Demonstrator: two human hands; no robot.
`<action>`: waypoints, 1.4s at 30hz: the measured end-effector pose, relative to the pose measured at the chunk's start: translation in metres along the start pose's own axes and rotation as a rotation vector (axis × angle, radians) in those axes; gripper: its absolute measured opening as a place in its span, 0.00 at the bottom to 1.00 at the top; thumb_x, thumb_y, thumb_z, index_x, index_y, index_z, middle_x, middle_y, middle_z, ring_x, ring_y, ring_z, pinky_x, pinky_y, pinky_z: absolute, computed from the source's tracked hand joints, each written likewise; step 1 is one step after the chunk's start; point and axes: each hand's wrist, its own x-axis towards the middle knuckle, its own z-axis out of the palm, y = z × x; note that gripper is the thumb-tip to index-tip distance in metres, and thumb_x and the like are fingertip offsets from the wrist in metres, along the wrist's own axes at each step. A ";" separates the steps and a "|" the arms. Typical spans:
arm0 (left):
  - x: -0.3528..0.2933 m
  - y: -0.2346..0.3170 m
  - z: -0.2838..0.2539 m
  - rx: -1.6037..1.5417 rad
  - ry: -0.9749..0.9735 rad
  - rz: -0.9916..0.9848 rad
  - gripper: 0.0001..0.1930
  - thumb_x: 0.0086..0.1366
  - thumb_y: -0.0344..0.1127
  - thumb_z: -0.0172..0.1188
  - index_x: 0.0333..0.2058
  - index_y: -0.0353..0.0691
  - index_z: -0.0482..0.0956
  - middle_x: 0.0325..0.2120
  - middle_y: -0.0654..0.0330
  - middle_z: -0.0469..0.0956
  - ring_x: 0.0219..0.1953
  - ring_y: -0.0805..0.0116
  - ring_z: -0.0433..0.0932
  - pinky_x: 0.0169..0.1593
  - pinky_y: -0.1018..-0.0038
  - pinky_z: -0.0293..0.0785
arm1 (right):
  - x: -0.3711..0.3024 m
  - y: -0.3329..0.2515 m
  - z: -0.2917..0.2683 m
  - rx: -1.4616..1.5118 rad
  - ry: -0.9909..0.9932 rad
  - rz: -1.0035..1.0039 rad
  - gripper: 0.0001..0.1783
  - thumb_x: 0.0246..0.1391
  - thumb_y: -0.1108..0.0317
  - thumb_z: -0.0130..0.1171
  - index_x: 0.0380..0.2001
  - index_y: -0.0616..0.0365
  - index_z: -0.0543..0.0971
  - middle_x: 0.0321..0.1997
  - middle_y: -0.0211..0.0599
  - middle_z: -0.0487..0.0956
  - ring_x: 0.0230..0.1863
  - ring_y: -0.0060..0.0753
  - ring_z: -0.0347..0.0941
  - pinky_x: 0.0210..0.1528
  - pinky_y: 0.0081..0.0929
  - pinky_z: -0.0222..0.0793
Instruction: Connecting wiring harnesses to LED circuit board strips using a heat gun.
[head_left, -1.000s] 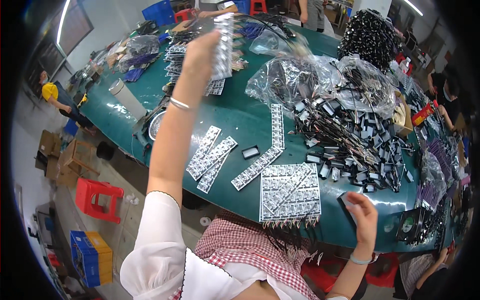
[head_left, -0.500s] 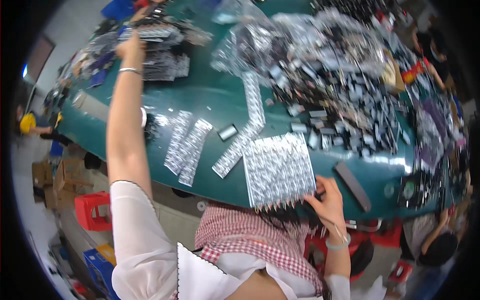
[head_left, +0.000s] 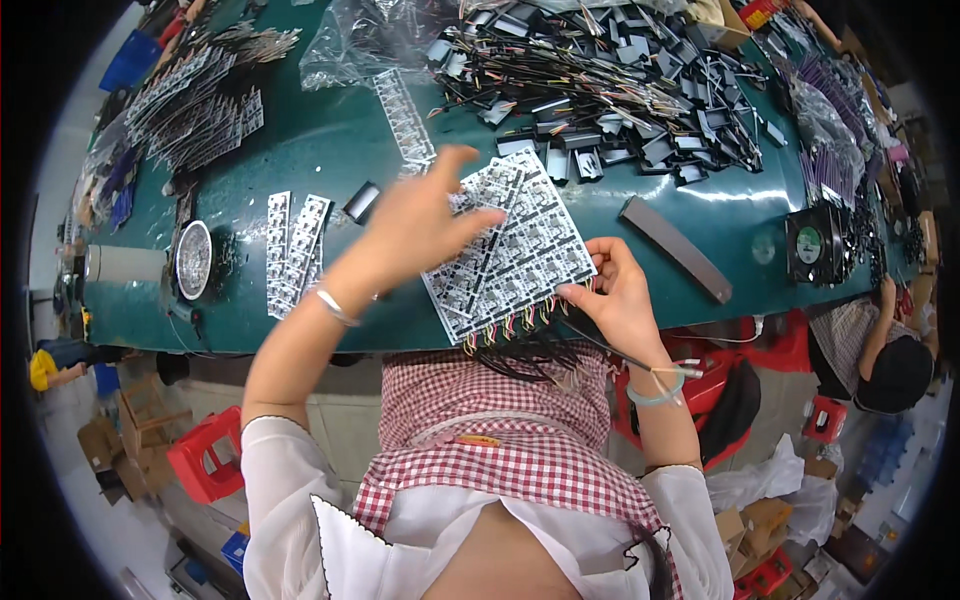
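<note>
A white circuit board panel (head_left: 535,235) with rows of small printed units lies tilted at the table's front edge. Thin coloured wires (head_left: 500,328) stand along its near edge, with black cables (head_left: 530,362) hanging toward my lap. My right hand (head_left: 615,285) pinches the panel's near right corner between thumb and fingers; a cable runs below it to my wrist. My left hand (head_left: 425,220) hovers over the panel's left part, fingers spread and holding nothing visible. Under it a narrow board strip (head_left: 485,250) appears to lie slantwise across the panel.
Two loose board strips (head_left: 300,250) and a small black case (head_left: 361,203) lie left. A further strip (head_left: 400,115) lies beyond. Board stacks (head_left: 195,110), black cases with cables (head_left: 640,90), a grey bar (head_left: 675,248), a round white-rimmed container (head_left: 194,260) and a fan (head_left: 808,245) surround them.
My left hand has come back from the board stacks at the far left to above the panel. The panel has turned, and the whole view has shifted. My right hand stays at its corner.
</note>
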 end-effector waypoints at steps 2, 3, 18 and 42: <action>-0.007 0.018 0.023 0.169 -0.053 0.042 0.38 0.58 0.50 0.65 0.59 0.35 0.60 0.41 0.42 0.79 0.42 0.41 0.79 0.43 0.56 0.76 | -0.003 -0.012 0.002 0.345 -0.023 0.163 0.24 0.48 0.78 0.68 0.46 0.64 0.68 0.41 0.36 0.75 0.36 0.20 0.74 0.35 0.18 0.71; -0.008 0.022 0.028 0.156 -0.034 0.045 0.36 0.58 0.48 0.65 0.59 0.35 0.60 0.42 0.41 0.78 0.43 0.41 0.78 0.44 0.56 0.76 | -0.002 -0.009 0.003 0.346 0.006 0.130 0.20 0.53 0.80 0.62 0.46 0.65 0.67 0.39 0.38 0.77 0.33 0.18 0.75 0.32 0.14 0.71; -0.005 -0.013 -0.019 0.295 0.410 0.244 0.27 0.54 0.37 0.68 0.53 0.38 0.73 0.52 0.46 0.74 0.55 0.44 0.71 0.57 0.58 0.69 | 0.004 -0.017 -0.015 0.514 -0.094 0.039 0.09 0.56 0.79 0.59 0.41 0.68 0.77 0.33 0.31 0.80 0.31 0.15 0.72 0.33 0.16 0.68; 0.008 0.117 -0.029 -0.131 -0.330 0.779 0.14 0.58 0.41 0.66 0.25 0.37 0.75 0.17 0.56 0.72 0.21 0.53 0.74 0.25 0.65 0.67 | -0.026 -0.074 -0.056 0.175 -0.455 -0.301 0.18 0.41 0.73 0.72 0.36 0.71 0.81 0.28 0.41 0.82 0.30 0.22 0.74 0.33 0.24 0.67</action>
